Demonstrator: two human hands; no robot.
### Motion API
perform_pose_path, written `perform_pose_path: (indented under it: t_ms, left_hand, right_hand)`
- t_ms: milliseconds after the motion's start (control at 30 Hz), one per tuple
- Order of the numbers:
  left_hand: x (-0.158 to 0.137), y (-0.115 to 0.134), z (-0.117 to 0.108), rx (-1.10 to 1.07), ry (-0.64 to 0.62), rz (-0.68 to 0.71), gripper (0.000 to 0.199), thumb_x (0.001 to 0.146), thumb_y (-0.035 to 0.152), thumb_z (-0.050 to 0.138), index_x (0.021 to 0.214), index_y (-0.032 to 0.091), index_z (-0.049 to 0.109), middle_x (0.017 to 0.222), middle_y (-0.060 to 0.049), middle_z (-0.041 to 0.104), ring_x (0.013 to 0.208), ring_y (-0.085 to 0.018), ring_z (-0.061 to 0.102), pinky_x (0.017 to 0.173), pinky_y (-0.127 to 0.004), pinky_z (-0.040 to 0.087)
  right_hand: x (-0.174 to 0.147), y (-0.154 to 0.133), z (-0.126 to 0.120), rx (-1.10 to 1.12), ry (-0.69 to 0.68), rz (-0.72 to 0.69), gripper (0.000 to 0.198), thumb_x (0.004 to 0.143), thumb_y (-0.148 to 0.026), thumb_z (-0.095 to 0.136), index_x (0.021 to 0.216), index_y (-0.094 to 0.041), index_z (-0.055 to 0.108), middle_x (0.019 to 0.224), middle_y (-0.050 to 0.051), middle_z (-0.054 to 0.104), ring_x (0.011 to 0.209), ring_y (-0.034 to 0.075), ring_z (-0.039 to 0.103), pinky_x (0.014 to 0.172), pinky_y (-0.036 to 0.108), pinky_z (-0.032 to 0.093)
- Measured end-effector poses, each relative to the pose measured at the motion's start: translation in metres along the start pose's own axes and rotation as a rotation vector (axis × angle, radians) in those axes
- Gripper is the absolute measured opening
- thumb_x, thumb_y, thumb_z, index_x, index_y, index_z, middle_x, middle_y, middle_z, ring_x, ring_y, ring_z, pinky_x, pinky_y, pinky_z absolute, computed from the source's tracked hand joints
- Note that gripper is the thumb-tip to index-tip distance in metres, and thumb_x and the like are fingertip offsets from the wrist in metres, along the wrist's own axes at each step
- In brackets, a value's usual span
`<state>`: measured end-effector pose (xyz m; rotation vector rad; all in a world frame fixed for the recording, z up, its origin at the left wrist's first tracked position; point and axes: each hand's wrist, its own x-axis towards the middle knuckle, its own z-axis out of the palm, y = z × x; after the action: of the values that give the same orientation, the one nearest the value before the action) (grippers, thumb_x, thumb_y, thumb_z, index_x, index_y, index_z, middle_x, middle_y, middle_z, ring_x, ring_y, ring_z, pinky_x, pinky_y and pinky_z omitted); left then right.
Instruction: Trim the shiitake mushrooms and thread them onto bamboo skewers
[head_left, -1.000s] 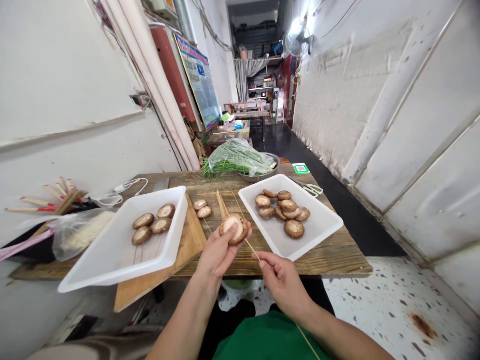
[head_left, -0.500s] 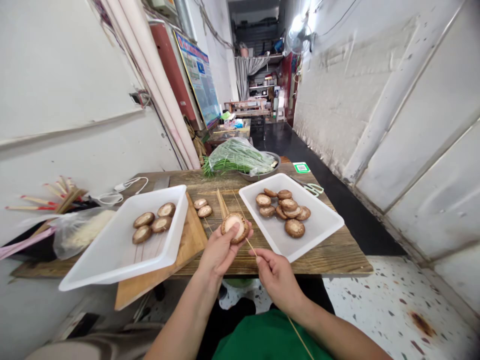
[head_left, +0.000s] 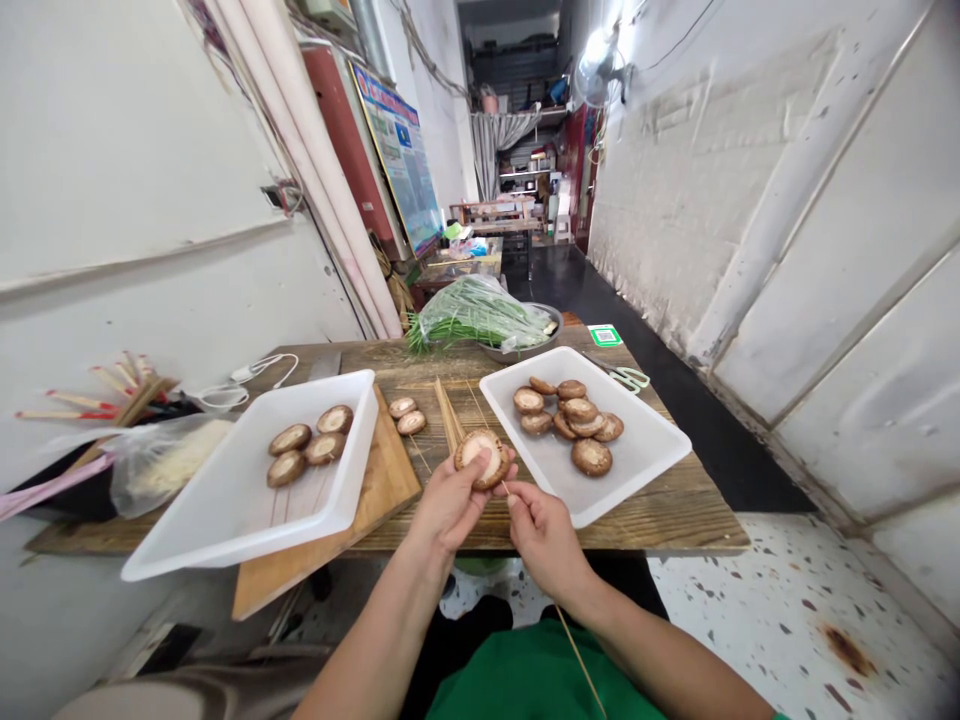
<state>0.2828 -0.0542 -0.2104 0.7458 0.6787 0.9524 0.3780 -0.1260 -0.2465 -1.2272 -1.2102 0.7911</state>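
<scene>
My left hand (head_left: 450,502) grips a brown mushroom cap (head_left: 481,460), its pale underside facing me and the thumb pressed on it. Close beside it, my right hand (head_left: 546,535) pinches a thin wooden skewer (head_left: 579,660), whose long end trails back below the wrist. The skewer's front end meets the cap's lower right edge; whether it is inside the cap is hidden by my fingers. A bundle of skewers (head_left: 449,412) lies on the table behind the cap. Two mushrooms on a skewer (head_left: 411,423) rest to its left.
At right, a white tray (head_left: 637,478) holds several loose mushrooms. The left white tray (head_left: 240,535), with skewered mushrooms, sits partly on a wooden board (head_left: 397,470). Farther back are bagged green vegetables (head_left: 472,312) in a metal bowl (head_left: 525,350), and scissors (head_left: 628,377).
Both hands have shifted slightly right. My right hand has come closer to the mushroom, and less skewer shows between the two.
</scene>
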Motion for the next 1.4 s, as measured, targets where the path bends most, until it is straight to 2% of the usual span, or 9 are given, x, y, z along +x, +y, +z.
perform_pose_path:
  t_ms: [100,200,300,467,667,867,1000,1200,1400]
  left_hand:
    - [0.000,0.003,0.000,-0.066,-0.026,-0.042,0.017,0.080,0.017,0.056,0.093,0.006,0.059,0.088,-0.016,0.068,0.082,-0.024,0.065,0.073,-0.037,0.054]
    - [0.001,0.004,0.003,-0.174,0.000,-0.062,0.025,0.084,0.027,0.051,0.094,0.006,0.059,0.093,-0.017,0.067,0.086,-0.024,0.064,0.078,-0.043,0.053]
    - [0.003,0.001,0.006,-0.239,0.051,-0.032,0.022,0.085,0.024,0.050,0.091,0.005,0.059,0.094,-0.016,0.066,0.088,-0.024,0.064,0.081,-0.044,0.052]
    - [0.007,-0.002,0.008,-0.223,0.078,0.042,0.014,0.084,0.014,0.049,0.086,0.006,0.060,0.088,-0.015,0.067,0.083,-0.022,0.065,0.079,-0.041,0.053]
    - [0.004,-0.001,0.012,-0.162,0.058,0.047,0.012,0.076,0.002,0.054,0.086,0.006,0.060,0.084,-0.013,0.067,0.077,-0.018,0.065,0.072,-0.028,0.054]
    - [0.005,-0.003,0.017,-0.166,0.078,0.049,0.010,0.076,0.002,0.053,0.080,0.005,0.061,0.078,-0.012,0.067,0.075,-0.019,0.065,0.074,-0.033,0.054]
    - [0.008,-0.007,0.018,-0.163,0.085,0.027,0.009,0.075,0.002,0.053,0.077,0.005,0.062,0.075,-0.012,0.067,0.073,-0.019,0.065,0.075,-0.034,0.054]
    - [0.011,-0.009,0.019,-0.180,0.122,-0.003,0.009,0.075,0.002,0.054,0.075,0.007,0.061,0.072,-0.009,0.066,0.066,-0.015,0.063,0.072,-0.030,0.053]
    - [0.014,-0.013,0.019,-0.195,0.126,0.002,0.007,0.073,0.002,0.056,0.075,0.008,0.060,0.071,-0.008,0.065,0.064,-0.013,0.062,0.068,-0.027,0.052]
  right_hand:
    - [0.001,-0.003,-0.003,0.007,-0.029,-0.009,0.034,0.084,-0.036,0.041,0.097,-0.015,0.064,0.046,-0.004,0.041,0.046,0.012,0.041,0.044,0.021,0.034]
    - [0.001,-0.006,-0.006,0.005,-0.054,-0.017,0.032,0.084,-0.036,0.042,0.095,-0.015,0.063,0.047,-0.005,0.040,0.046,0.011,0.039,0.044,0.021,0.033]
    - [0.000,-0.005,-0.007,-0.001,-0.081,-0.023,0.031,0.085,-0.035,0.040,0.093,-0.015,0.063,0.048,-0.005,0.038,0.045,0.010,0.036,0.044,0.020,0.031]
    - [0.000,-0.005,-0.009,-0.002,-0.141,-0.021,0.029,0.086,-0.033,0.039,0.091,-0.015,0.061,0.048,-0.007,0.034,0.044,0.008,0.033,0.043,0.019,0.029]
    - [-0.001,-0.006,-0.010,-0.007,-0.153,-0.019,0.028,0.088,-0.029,0.036,0.096,-0.014,0.059,0.047,-0.008,0.031,0.043,0.008,0.030,0.044,0.019,0.027]
    - [-0.004,-0.007,-0.011,0.007,-0.129,0.005,0.030,0.087,-0.032,0.038,0.097,-0.016,0.060,0.048,-0.007,0.032,0.044,0.009,0.031,0.044,0.020,0.029]
    - [-0.005,-0.013,-0.016,0.027,-0.169,0.042,0.029,0.086,-0.033,0.040,0.098,-0.016,0.059,0.045,-0.008,0.031,0.041,0.008,0.028,0.040,0.019,0.024]
    - [-0.005,-0.015,-0.020,0.035,-0.224,0.062,0.026,0.087,-0.030,0.038,0.098,-0.015,0.055,0.043,-0.009,0.032,0.037,0.006,0.026,0.038,0.018,0.021]
    - [-0.010,-0.012,-0.016,0.128,-0.169,0.142,0.030,0.087,-0.034,0.039,0.105,-0.014,0.053,0.041,-0.012,0.029,0.033,0.005,0.023,0.036,0.018,0.022]
